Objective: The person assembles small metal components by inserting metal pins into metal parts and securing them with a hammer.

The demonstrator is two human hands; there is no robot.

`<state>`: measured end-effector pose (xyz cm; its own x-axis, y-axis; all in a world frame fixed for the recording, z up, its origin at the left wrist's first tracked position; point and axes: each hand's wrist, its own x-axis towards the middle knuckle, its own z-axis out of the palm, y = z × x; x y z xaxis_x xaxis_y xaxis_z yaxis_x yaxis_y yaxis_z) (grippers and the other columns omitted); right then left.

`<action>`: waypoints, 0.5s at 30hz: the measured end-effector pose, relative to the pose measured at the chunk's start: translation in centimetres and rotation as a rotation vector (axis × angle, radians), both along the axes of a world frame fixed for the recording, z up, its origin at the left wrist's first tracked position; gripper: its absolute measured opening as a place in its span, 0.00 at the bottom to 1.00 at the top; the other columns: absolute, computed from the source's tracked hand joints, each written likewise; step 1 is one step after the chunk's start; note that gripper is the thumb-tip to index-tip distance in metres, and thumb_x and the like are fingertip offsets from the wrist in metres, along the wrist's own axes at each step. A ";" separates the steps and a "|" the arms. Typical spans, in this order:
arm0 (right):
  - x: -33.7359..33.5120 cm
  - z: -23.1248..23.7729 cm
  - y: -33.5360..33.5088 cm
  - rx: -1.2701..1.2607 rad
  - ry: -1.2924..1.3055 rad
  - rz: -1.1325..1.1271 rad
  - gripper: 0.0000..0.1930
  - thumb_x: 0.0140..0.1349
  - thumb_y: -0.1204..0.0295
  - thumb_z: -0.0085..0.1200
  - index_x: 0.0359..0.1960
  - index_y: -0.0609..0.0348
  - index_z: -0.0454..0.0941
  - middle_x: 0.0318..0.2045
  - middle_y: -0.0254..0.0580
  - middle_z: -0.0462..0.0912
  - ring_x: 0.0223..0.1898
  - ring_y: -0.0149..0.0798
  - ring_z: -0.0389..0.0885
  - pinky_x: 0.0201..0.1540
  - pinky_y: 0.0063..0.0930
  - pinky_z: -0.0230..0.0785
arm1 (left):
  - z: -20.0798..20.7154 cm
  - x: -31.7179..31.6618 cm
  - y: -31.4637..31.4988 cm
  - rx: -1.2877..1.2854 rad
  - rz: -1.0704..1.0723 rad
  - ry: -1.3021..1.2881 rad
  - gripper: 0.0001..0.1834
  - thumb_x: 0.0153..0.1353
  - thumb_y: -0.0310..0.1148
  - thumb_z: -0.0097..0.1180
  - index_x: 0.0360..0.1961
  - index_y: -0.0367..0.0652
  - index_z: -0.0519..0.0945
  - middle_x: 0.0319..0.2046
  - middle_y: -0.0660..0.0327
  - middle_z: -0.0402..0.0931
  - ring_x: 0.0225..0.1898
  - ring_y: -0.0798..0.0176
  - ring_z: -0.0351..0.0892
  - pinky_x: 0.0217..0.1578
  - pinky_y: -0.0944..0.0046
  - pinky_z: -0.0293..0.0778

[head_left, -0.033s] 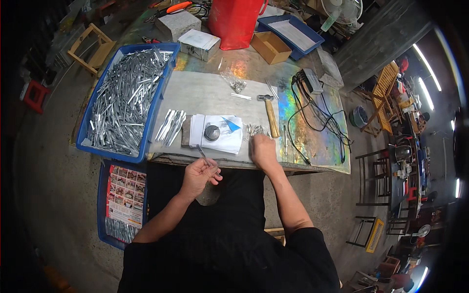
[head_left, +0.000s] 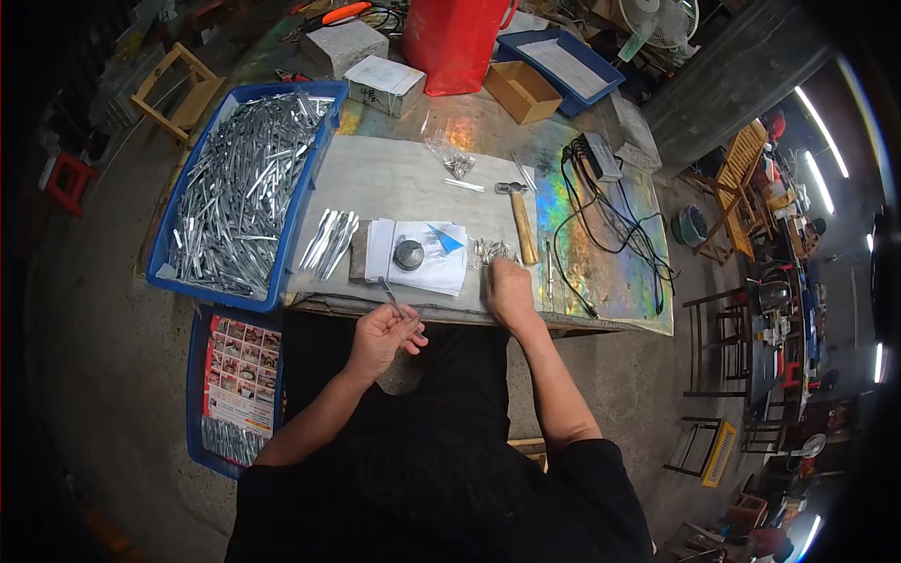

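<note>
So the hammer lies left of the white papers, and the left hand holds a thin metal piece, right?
No: the head view shows the hammer right of the white papers. The left hand does hold a thin metal piece.

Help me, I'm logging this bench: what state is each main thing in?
Left hand: closed on slim metal piece
Right hand: at small metal parts, grip hidden
Large blue tray: heaped with metal strips
Lower blue tray: holding printed sheet and strips
Hammer: lying down, unheld
Brown box: open-topped
Fan: running or not, unclear
</note>
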<state>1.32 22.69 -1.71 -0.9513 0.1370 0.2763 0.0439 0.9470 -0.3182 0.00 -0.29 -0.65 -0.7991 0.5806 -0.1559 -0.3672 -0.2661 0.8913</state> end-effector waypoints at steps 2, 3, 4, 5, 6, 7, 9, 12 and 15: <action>0.1 0.2 0.1 -0.084 0.079 -0.003 0.02 0.47 0.78 0.43 0.22 0.65 0.64 0.17 0.53 0.69 0.22 0.51 0.70 0.23 0.37 0.61 | 0.1 -0.5 0.1 0.001 -0.005 0.014 0.06 0.55 0.27 0.46 0.32 0.35 0.70 0.25 0.58 0.72 0.23 0.68 0.75 0.20 0.76 0.71; 0.4 0.5 -0.1 -0.225 0.088 -0.045 0.03 0.49 0.77 0.43 0.23 0.65 0.65 0.17 0.52 0.69 0.21 0.48 0.70 0.23 0.34 0.61 | 0.2 -0.7 0.2 0.013 -0.007 -0.001 0.06 0.55 0.27 0.46 0.32 0.35 0.70 0.25 0.58 0.72 0.23 0.67 0.75 0.20 0.76 0.72; 0.8 1.0 -0.5 -0.367 0.093 -0.085 0.04 0.51 0.76 0.44 0.24 0.65 0.65 0.17 0.51 0.69 0.20 0.45 0.69 0.23 0.31 0.62 | 0.2 -0.7 0.3 0.025 -0.007 -0.018 0.06 0.55 0.27 0.46 0.32 0.35 0.70 0.25 0.58 0.72 0.23 0.67 0.75 0.20 0.75 0.72; 1.2 1.2 -0.9 -0.473 0.105 -0.076 0.04 0.54 0.75 0.44 0.27 0.64 0.66 0.17 0.42 0.68 0.19 0.33 0.66 0.23 0.23 0.60 | 0.3 -0.8 0.4 0.026 -0.001 -0.020 0.06 0.55 0.27 0.46 0.32 0.35 0.70 0.25 0.58 0.72 0.23 0.67 0.75 0.20 0.75 0.72; 1.5 1.3 -1.3 -0.472 0.102 -0.071 0.04 0.54 0.75 0.44 0.27 0.64 0.66 0.17 0.42 0.68 0.19 0.33 0.66 0.23 0.23 0.60 | 0.4 -0.9 0.4 0.026 -0.001 -0.021 0.06 0.55 0.27 0.46 0.32 0.35 0.70 0.25 0.58 0.72 0.24 0.67 0.75 0.21 0.75 0.72; 1.7 1.4 -1.7 -0.606 0.092 -0.061 0.04 0.55 0.75 0.44 0.27 0.64 0.67 0.18 0.37 0.68 0.21 0.28 0.65 0.24 0.20 0.60 | 0.5 -0.9 0.5 0.026 -0.001 -0.022 0.06 0.55 0.27 0.46 0.32 0.34 0.70 0.25 0.58 0.72 0.24 0.67 0.75 0.22 0.75 0.72; 2.4 2.2 -2.9 -0.886 0.026 -0.026 0.04 0.56 0.75 0.44 0.30 0.63 0.68 0.22 0.26 0.66 0.26 0.21 0.62 0.28 0.14 0.57 | 0.8 -1.1 0.8 0.036 0.005 -0.037 0.07 0.55 0.28 0.46 0.31 0.34 0.70 0.25 0.58 0.72 0.25 0.67 0.75 0.22 0.75 0.72; 3.0 2.6 -5.2 -1.001 0.059 0.067 0.04 0.55 0.76 0.43 0.30 0.64 0.69 0.21 0.32 0.70 0.24 0.23 0.64 0.27 0.17 0.61 | 1.0 -1.2 1.0 0.052 0.010 -0.071 0.07 0.55 0.29 0.46 0.31 0.34 0.69 0.26 0.58 0.72 0.25 0.67 0.74 0.24 0.74 0.72; 3.6 3.3 -7.1 -1.057 -0.017 0.076 0.05 0.56 0.76 0.43 0.31 0.65 0.69 0.23 0.31 0.70 0.27 0.22 0.65 0.30 0.16 0.61 | 0.7 -1.2 1.2 0.084 -0.007 -0.069 0.07 0.56 0.30 0.46 0.32 0.36 0.69 0.27 0.59 0.72 0.26 0.67 0.75 0.24 0.74 0.72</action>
<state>4.90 15.60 1.56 -0.9700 0.2400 0.0387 0.0079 0.1901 -0.9817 -1.23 0.88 0.02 -0.7842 0.5993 -0.1608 -0.4288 -0.3362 0.8385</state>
